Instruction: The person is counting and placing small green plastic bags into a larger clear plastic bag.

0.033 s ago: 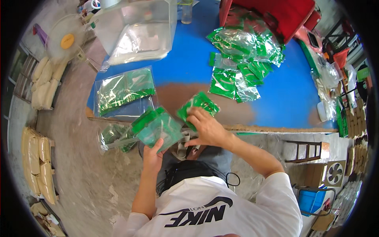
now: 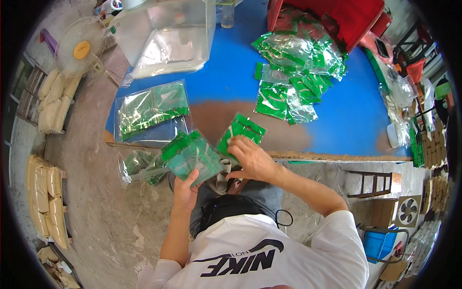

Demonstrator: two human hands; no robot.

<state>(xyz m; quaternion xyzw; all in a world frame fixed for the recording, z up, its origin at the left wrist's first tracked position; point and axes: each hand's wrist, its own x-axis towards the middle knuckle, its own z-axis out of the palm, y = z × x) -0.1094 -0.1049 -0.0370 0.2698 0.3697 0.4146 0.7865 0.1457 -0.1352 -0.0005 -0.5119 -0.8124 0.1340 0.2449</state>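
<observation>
My left hand point(image 2: 186, 189) is closed on several green-and-clear packets point(image 2: 192, 156), its thumb on top of them, just off the table's front edge. In the fingers of my right hand point(image 2: 252, 156) is a single green packet point(image 2: 240, 131) with a hole near its top, over the worn brown patch at the edge. To the left, a large clear bag point(image 2: 154, 108) filled with rows of green packets lies on the table. A heap of loose green packets point(image 2: 301, 53) spreads from a tipped red bin point(image 2: 332, 19) at the far right.
A translucent plastic bin point(image 2: 163, 29) with clear bags point(image 2: 166, 58) inside lies at the back left of the blue table point(image 2: 231, 62). Below the table's left edge hangs a clear bag of packets point(image 2: 139, 166). A fan point(image 2: 81, 49) stands at the left.
The packet in my right hand has turned a little and shows more of its green face. My left hand and its packets have hardly moved.
</observation>
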